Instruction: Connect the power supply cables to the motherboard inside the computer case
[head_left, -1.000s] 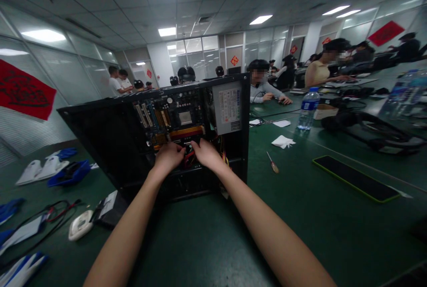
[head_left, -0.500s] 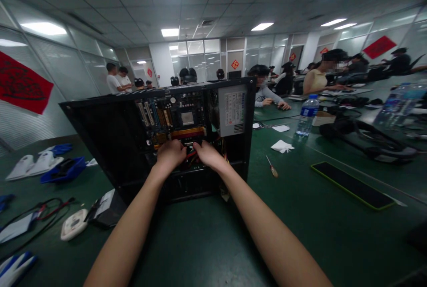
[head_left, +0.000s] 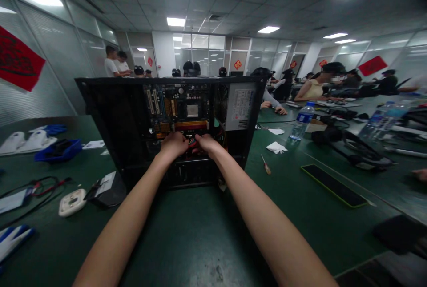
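Note:
An open black computer case (head_left: 110,122) stands upright on the green table (head_left: 187,238), its motherboard (head_left: 178,109) and grey power supply (head_left: 240,108) facing me. Both my hands reach inside, just below the motherboard. My left hand (head_left: 173,144) is curled into a fist at the red cables (head_left: 192,144). Close beside it, my right hand (head_left: 207,143) has its fingers bent around the same cable bundle. What the fingers pinch is hidden.
A screwdriver (head_left: 266,165) and a white tissue (head_left: 276,147) lie right of the case, with a water bottle (head_left: 298,121) and a flat black pad (head_left: 333,185) beyond. A drive (head_left: 106,189), a white disc (head_left: 72,201) and cables (head_left: 36,189) lie left. Other people sit at the far tables.
My view has tilted and shifted, so the case looks more level. Both hands stay together at the red cables under the motherboard, drawn slightly closer to each other.

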{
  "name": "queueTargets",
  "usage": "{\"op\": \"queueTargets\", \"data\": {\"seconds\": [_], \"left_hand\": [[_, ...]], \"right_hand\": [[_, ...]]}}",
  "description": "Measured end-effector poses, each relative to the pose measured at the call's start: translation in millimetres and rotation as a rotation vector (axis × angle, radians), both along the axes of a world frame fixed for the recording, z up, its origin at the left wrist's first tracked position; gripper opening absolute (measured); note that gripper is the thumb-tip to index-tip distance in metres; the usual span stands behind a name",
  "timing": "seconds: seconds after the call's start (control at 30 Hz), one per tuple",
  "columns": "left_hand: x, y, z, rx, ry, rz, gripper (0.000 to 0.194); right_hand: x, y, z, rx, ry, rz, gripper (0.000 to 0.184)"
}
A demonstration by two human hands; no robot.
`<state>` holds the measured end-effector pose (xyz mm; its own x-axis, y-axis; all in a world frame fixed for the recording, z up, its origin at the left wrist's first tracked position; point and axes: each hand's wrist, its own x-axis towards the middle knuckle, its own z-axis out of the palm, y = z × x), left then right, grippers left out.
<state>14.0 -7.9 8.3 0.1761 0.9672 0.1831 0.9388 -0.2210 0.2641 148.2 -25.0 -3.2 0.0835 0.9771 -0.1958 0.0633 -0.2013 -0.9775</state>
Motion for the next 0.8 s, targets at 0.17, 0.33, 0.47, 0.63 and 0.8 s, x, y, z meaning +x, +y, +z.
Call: {"op": "queueTargets", "data": {"seconds": [0.17,0.33,0.47,0.63,0.8], "left_hand": [[-2.9,1.5,-1.7,-0.013,-0.031,-0.011,0.030],[-4.6,1.1,-1.2,-0.017,-0.056,-0.009,0.030],[-4.7,0.7,-0.5,-0.028,-0.072,-0.010,0.031],[-4.7,-2.2,0.6,-0.043,-0.081,-0.030,0.031],[-5.7,-4.3,0.7,-0.026,-0.095,-0.044,0.032]], "right_hand": [[-3.5,12.8,1.3,-0.145,0.075,0.020,0.025],[1.3,24.4,0.2,-0.226,0.098,0.092,0.030],[6.8,29.1,-4.0,-0.256,0.188,0.131,0.030],[7.9,32.2,-9.4,-0.256,0.224,0.097,0.029],[6.2,32.5,-9.9,-0.239,0.241,0.037,0.026]]}}
